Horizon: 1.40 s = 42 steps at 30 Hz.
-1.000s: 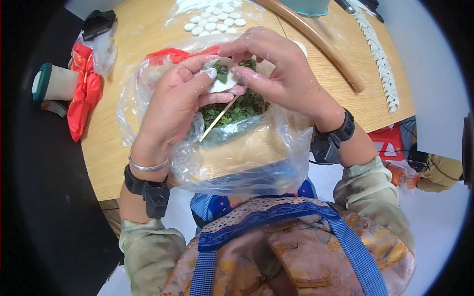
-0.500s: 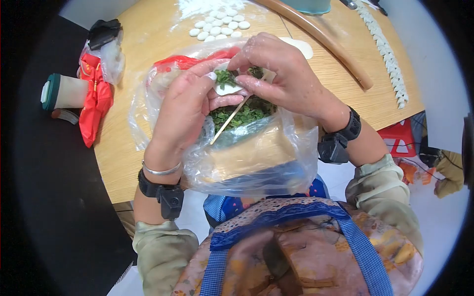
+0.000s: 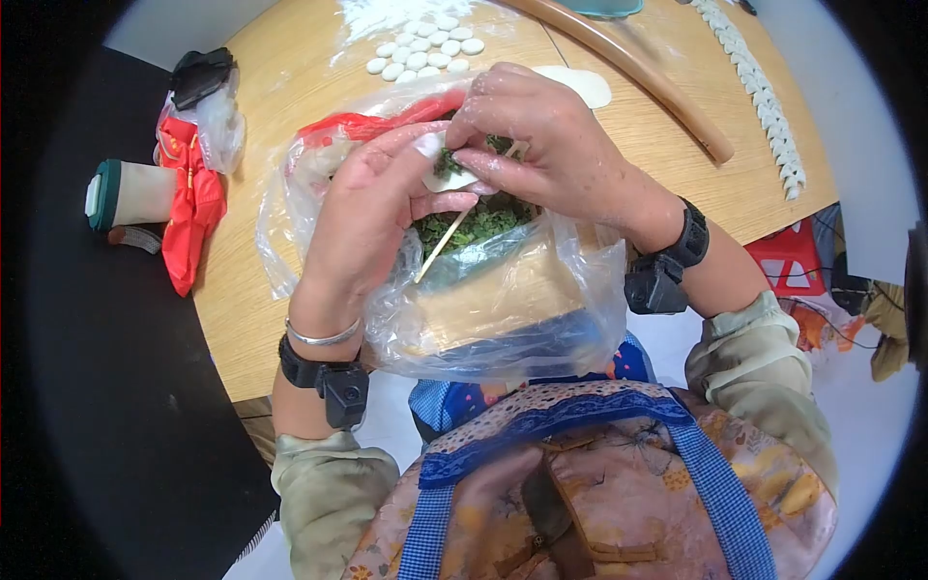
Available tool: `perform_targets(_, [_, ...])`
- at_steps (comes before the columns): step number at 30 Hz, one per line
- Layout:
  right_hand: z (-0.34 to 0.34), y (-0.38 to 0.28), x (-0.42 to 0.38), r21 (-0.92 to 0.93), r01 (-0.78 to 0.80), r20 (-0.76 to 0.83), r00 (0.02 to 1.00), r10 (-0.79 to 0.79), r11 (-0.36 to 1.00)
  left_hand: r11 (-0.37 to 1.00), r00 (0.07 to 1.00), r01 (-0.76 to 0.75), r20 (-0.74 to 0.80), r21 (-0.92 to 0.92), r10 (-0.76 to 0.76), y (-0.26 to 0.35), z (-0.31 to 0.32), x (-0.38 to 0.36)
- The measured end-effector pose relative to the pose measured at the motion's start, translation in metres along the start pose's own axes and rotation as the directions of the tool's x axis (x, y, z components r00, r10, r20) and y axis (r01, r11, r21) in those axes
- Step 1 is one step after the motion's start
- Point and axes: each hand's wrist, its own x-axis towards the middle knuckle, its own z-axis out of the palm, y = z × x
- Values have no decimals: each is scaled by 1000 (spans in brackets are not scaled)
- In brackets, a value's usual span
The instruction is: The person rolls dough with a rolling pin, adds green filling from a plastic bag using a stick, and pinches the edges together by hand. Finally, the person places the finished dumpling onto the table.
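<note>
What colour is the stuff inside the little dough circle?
Dark green, chopped filling on the white wrapper, seen in the head view.

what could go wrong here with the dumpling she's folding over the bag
1. The round white dough wrapper looks heaped with chopped green filling, so pinching by the left hand and right hand may squeeze filling out at the seam.
2. The thin wooden stick leans loosely in the clear plastic bag of filling; a knock might tip it out.
3. That bag overhangs the round wooden table edge and might slide off.
</note>
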Motion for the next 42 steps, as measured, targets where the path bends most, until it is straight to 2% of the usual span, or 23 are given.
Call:
perform_targets(2, [1, 1, 0, -1, 7, -3, 1000, -7, 1000, 986, 1000, -16, -11, 163, 18, -1, 4, 1])
perform_targets(5, [1, 3, 2, -13, 29, -18, 999, -29, 999, 982, 995, -46, -74, 183, 60, -1, 4, 2])
perform_targets(7, [-4, 2, 3, 27, 32, -71, 997, -30, 999, 983, 994, -56, -83, 176, 71, 1, 3, 1])
perform_targets(11, [-10, -4, 6, 29, 77, -60, 995, -75, 997, 981, 992, -74, -90, 178, 91, 3, 0, 1])
perform_targets(16, [0, -3, 5, -67, 191, -30, 981, -194, 979, 985, 990, -96, -86, 141, 109, -1, -2, 2])
perform_targets(23, [5, -7, 4, -159, 183, -37, 981, -192, 970, 985, 990, -94, -89, 142, 108, -3, 1, 3])
perform_targets(28, [9, -6, 5, -176, 225, -124, 961, -248, 958, 975, 989, -93, -98, 204, 114, -1, 3, 2])
perform_targets(33, [6, -5, 3, -121, 121, -111, 985, -135, 985, 962, 991, -80, -80, 262, 104, -1, 3, 1])
perform_targets(35, [6, -5, 3, -88, 98, -127, 986, -108, 991, 988, 993, -109, -31, 113, 113, -3, 3, 1])
perform_targets(38, [4, -5, 4, -58, 69, -156, 985, -77, 996, 986, 991, -130, -28, 101, 133, -1, 6, 0])
perform_targets(42, [3, -5, 3, -22, 28, -166, 986, -31, 999, 960, 984, -163, -39, 227, 176, -2, 11, -2])
